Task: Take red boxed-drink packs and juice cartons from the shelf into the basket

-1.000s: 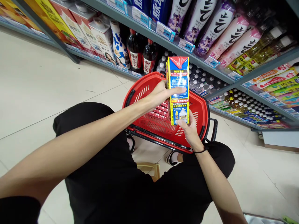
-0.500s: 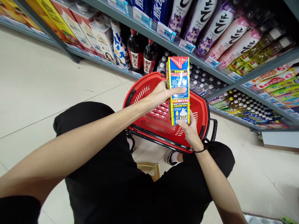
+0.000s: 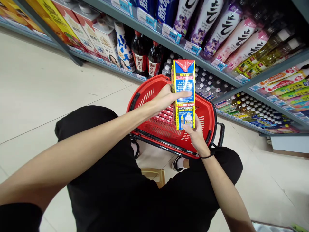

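A drink carton (image 3: 184,83), blue, yellow and red with printed text, is held upright over the shopping basket, its narrow side facing me. At its left side is my left hand (image 3: 166,96), closed on the carton with one finger laid across the printed face. My right hand (image 3: 196,133) grips the carton's lower right corner, thumb on the front; its other fingers are partly hidden behind. Under both hands stands the red shopping basket (image 3: 154,125) with slotted walls. Small red-and-white packs (image 3: 166,116) lie inside it, partly covered by the carton and my left hand.
Beyond the basket run grey shelves (image 3: 205,58) with bottles and price tags. Dark bottles (image 3: 140,54) and white cartons (image 3: 105,37) line the lower shelf at left. The basket's black handle (image 3: 220,134) sticks out at right. A beige stool (image 3: 160,177) shows between my legs.
The carton has shifted very slightly left and down in my hands. The grip of both hands looks the same, and the basket has not moved.
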A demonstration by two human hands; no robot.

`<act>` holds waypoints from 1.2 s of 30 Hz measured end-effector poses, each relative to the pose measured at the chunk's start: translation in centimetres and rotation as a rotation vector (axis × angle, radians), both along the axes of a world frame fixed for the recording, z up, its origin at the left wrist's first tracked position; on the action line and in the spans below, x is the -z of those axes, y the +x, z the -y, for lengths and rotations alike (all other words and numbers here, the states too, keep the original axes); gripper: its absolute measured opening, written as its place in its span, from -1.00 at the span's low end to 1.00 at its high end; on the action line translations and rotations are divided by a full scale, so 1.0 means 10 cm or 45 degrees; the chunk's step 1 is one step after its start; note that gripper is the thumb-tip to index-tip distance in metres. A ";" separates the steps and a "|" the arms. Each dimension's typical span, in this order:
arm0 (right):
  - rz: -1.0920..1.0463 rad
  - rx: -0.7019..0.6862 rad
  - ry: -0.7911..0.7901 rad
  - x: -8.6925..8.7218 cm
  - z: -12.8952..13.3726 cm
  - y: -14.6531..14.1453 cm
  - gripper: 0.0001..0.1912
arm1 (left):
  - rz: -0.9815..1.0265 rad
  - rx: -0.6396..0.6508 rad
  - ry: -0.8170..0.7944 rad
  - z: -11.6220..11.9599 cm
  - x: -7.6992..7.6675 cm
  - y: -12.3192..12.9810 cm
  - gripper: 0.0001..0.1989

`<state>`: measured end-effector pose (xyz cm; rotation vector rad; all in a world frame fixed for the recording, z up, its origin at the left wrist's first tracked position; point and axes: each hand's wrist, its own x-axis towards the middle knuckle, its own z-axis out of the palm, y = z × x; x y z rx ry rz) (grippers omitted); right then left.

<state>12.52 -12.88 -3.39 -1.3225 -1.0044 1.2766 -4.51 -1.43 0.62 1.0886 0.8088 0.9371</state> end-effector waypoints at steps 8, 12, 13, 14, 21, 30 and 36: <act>-0.022 -0.022 -0.012 -0.03 -0.02 -0.03 -0.27 | -0.003 0.002 0.018 -0.04 0.04 0.00 -0.35; -0.040 -0.016 -0.014 -0.01 -0.02 -0.02 -0.28 | -0.002 -0.002 0.014 -0.03 0.05 -0.01 -0.31; -0.044 -0.008 -0.014 -0.01 -0.02 -0.03 -0.27 | -0.001 0.002 0.016 -0.03 0.05 0.00 -0.32; -0.045 -0.001 -0.013 -0.01 -0.01 -0.03 -0.27 | 0.000 0.004 0.018 -0.03 0.05 0.00 -0.33; -0.051 0.032 0.022 -0.01 0.01 -0.02 -0.28 | 0.009 0.019 -0.009 -0.02 0.03 0.00 -0.40; 0.001 0.028 0.038 0.00 -0.01 0.00 -0.26 | 0.032 -0.012 -0.003 -0.03 0.04 0.00 -0.43; -0.037 0.053 0.109 0.03 0.04 -0.02 -0.27 | 0.116 -0.005 0.007 0.03 -0.04 0.01 -0.47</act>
